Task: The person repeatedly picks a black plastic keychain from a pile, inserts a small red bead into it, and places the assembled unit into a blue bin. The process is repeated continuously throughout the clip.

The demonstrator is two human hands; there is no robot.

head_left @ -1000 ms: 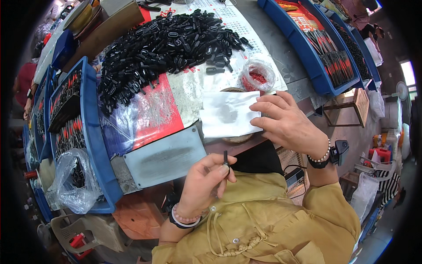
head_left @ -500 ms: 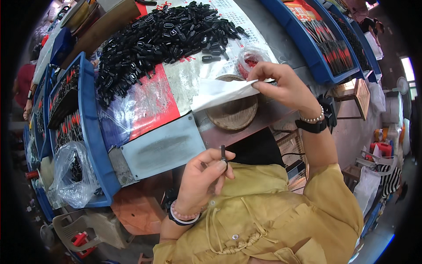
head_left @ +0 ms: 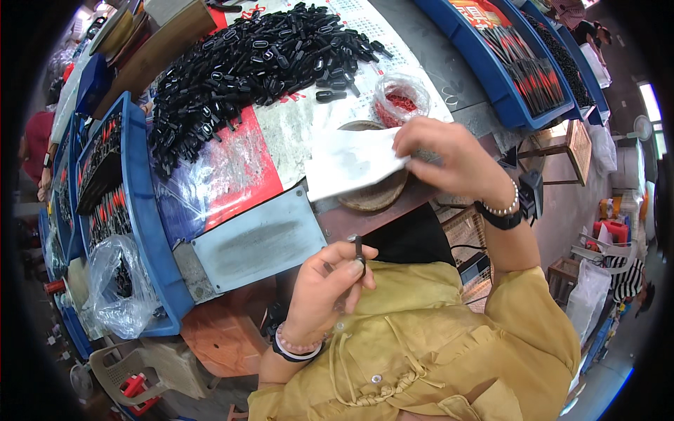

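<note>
Head view: the left hand (head_left: 330,284) is raised near the chest, wrist bent, fingers curled, thumb and forefinger pinched shut on 1 small black part (head_left: 359,248) held upright just off the table edge. The right hand (head_left: 449,158) reaches forward over the table, palm down, fingers closed on the edge of a white sheet (head_left: 351,160) that lies over a round woven mat (head_left: 375,196). A heap of black parts (head_left: 239,63) lies beyond, well apart.

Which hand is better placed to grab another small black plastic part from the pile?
Right, probably. The right hand rests on the white paper sheet on the table, close below the pile of small black plastic parts. The left hand is near the body, pinching a small black piece.
</note>
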